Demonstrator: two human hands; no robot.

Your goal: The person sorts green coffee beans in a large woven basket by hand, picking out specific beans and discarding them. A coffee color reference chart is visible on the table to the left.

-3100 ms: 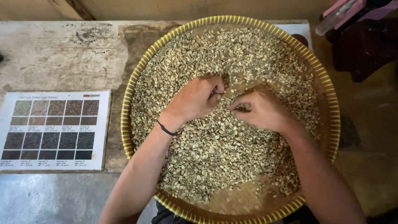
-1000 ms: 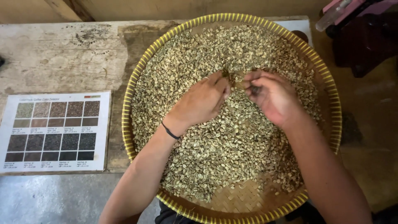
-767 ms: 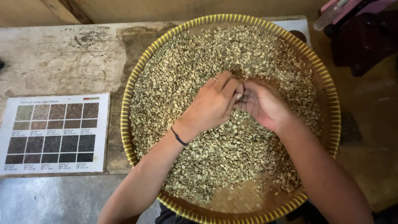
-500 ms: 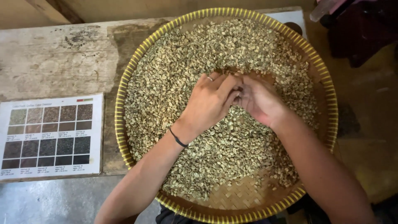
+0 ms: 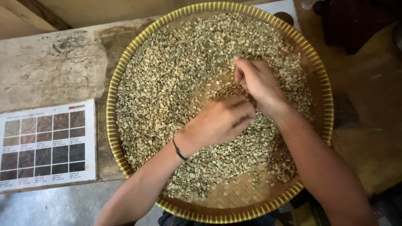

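A wide round woven tray with a yellow rim [image 5: 112, 125] lies on a worn wooden table and is filled with pale green beans [image 5: 167, 83]. My left hand [image 5: 220, 121] rests palm down on the beans near the tray's middle, fingers curled into them; a dark band circles its wrist. Just beyond it, my right hand [image 5: 259, 83] sits on the beans with its fingers bent and pinched together. Whether either hand holds beans is hidden by the fingers. Bare weave shows at the tray's near edge.
A printed chart of coloured squares [image 5: 44, 146] lies on the wooden table [image 5: 54, 67] left of the tray. Grey floor [image 5: 63, 207] shows below the table's near edge. Dark objects [image 5: 356, 21] stand at the far right.
My left hand has slid nearer and lower over the beans, while my right hand has stayed further up; the two hands, earlier touching, now sit slightly apart. The view has tilted a little.
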